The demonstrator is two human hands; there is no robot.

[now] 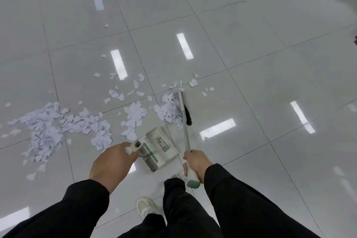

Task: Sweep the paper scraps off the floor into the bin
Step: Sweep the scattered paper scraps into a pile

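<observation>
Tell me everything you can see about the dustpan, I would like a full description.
The dustpan looks like shiny metal, with a green stripe, a comb-like row of teeth and a small label too blurred to read. Its white handle is gripped by the left hand. It sits low over the tiled floor, tilted; whether it touches the floor is unclear. Its far edge lies beside the paper scraps. No scraps are visible on it.

Glossy tiled floor (251, 60) carries scattered paper scraps (44, 121) and a dustpan (160, 147).
</observation>
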